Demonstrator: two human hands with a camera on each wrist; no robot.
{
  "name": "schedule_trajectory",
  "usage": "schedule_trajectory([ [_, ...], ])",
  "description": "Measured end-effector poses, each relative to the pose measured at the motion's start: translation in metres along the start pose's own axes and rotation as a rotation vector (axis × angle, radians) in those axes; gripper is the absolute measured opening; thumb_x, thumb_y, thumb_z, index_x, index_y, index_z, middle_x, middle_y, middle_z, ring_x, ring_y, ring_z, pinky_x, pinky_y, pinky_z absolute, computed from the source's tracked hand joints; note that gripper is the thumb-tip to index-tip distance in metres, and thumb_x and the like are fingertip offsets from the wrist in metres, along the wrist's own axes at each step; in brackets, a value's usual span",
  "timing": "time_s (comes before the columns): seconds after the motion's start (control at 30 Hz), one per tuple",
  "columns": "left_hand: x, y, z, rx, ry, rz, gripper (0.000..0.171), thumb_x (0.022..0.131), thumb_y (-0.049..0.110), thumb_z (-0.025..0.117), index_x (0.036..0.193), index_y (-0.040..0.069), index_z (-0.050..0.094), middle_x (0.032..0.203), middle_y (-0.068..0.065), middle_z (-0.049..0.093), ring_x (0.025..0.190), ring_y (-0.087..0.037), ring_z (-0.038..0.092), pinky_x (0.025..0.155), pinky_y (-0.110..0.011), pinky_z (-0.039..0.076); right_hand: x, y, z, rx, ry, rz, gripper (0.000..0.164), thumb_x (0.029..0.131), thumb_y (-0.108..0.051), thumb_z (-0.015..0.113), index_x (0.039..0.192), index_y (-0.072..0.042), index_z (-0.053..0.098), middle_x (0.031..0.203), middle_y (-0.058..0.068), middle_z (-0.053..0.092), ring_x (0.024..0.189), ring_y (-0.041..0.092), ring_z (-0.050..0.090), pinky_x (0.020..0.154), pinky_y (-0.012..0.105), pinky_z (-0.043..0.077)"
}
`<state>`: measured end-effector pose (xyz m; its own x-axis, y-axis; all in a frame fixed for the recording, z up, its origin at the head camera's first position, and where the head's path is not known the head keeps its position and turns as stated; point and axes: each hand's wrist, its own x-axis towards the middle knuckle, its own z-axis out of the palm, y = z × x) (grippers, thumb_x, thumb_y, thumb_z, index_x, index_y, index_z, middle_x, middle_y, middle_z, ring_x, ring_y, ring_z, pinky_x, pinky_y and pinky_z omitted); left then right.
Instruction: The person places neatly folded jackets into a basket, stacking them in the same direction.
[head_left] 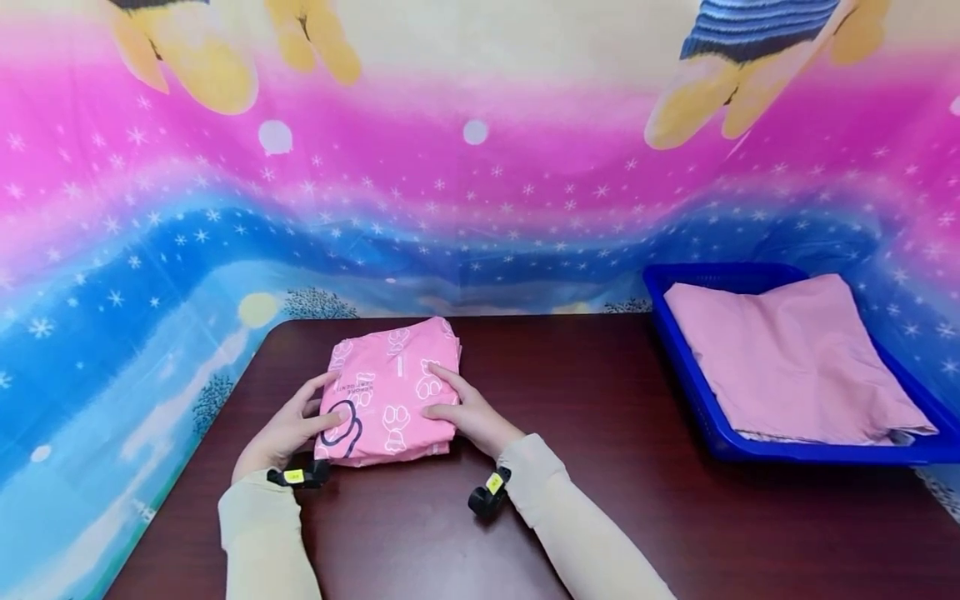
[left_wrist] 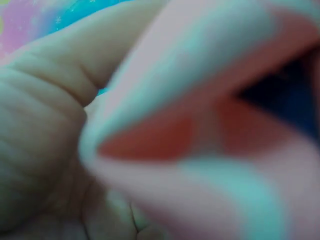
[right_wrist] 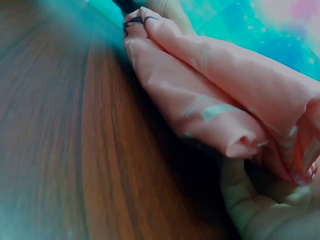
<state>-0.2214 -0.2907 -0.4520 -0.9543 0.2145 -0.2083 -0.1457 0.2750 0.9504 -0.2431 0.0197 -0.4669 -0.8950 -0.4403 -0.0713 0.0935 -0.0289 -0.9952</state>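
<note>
A pink printed cloth (head_left: pixel 390 387), folded into a thick bundle, is between both hands at the left-centre of the table in the head view. White cartoon outlines and a dark looped outline mark its top. My left hand (head_left: pixel 281 429) grips the left side, thumb on top. On the right side my right hand (head_left: pixel 480 417) holds it, with the thumb and a finger over the top. Close up in the left wrist view, the blurred folded cloth (left_wrist: pixel 230 200) sits against the palm. From the right wrist, fingers (right_wrist: pixel 237 192) show under the cloth's layered edge (right_wrist: pixel 215 115).
A blue plastic basket (head_left: pixel 678 379) stands at the right of the dark wooden table (head_left: pixel 600 508), with a plain pink folded cloth (head_left: pixel 795 367) in it. Behind the table hangs a colourful printed backdrop (head_left: pixel 465 192). Black wrist cameras (head_left: pixel 487 493) are strapped at both cuffs.
</note>
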Motion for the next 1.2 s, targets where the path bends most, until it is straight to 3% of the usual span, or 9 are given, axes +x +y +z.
schedule_trajectory([
  [0.1,0.001,0.001,0.003,-0.009,-0.034,0.006,0.084,0.097,0.022,0.069,0.163,0.023,0.016,0.149,-0.032,0.038,0.103,-0.026,0.068,0.084,-0.043,0.059,-0.007,0.004,-0.006,0.069,-0.036,0.007,0.076,0.091,-0.013,0.073,0.156,-0.034,0.04,0.157,0.009,0.037,0.125,0.023,0.053,0.1,0.035,0.05],
  [0.27,0.001,-0.001,0.008,-0.07,-0.119,0.017,0.083,0.099,0.016,0.066,0.163,0.024,0.014,0.154,-0.033,0.03,0.104,-0.028,0.068,0.085,-0.047,0.059,-0.015,0.014,-0.015,0.302,-0.109,0.067,0.075,0.095,-0.005,0.066,0.157,-0.037,0.037,0.141,0.019,0.052,0.105,0.028,0.068,0.088,0.045,0.058],
  [0.37,0.001,-0.003,0.01,-0.098,-0.144,0.027,0.082,0.099,0.014,0.065,0.163,0.024,0.014,0.153,-0.032,0.031,0.103,-0.027,0.069,0.085,-0.047,0.059,-0.017,0.018,-0.02,0.377,-0.148,0.07,0.076,0.096,-0.002,0.062,0.157,-0.038,0.035,0.137,0.022,0.056,0.106,0.029,0.068,0.088,0.047,0.057],
  [0.67,0.005,-0.003,0.011,-0.093,-0.126,0.008,0.084,0.098,0.015,0.068,0.163,0.022,0.016,0.125,-0.021,0.06,0.097,-0.03,0.072,0.082,-0.048,0.059,-0.017,0.023,-0.027,0.405,-0.212,0.053,0.075,0.1,-0.002,0.057,0.16,-0.038,0.029,0.145,0.021,0.05,0.113,0.029,0.065,0.091,0.047,0.056],
  [0.87,0.004,-0.003,0.011,-0.09,-0.113,-0.016,0.085,0.097,0.017,0.07,0.163,0.021,0.017,0.121,-0.019,0.063,0.097,-0.031,0.072,0.083,-0.048,0.059,-0.016,0.024,-0.025,0.395,-0.201,0.057,0.074,0.1,-0.002,0.056,0.159,-0.038,0.031,0.148,0.019,0.047,0.112,0.028,0.065,0.09,0.048,0.056],
  [1.2,0.004,0.004,0.013,-0.074,-0.121,-0.018,0.085,0.097,0.016,0.069,0.163,0.021,0.016,0.13,-0.026,0.056,0.099,-0.028,0.071,0.083,-0.047,0.059,-0.018,0.022,-0.025,0.365,-0.187,0.051,0.072,0.1,-0.005,0.058,0.159,-0.038,0.032,0.147,0.018,0.049,0.11,0.027,0.067,0.089,0.048,0.057],
])
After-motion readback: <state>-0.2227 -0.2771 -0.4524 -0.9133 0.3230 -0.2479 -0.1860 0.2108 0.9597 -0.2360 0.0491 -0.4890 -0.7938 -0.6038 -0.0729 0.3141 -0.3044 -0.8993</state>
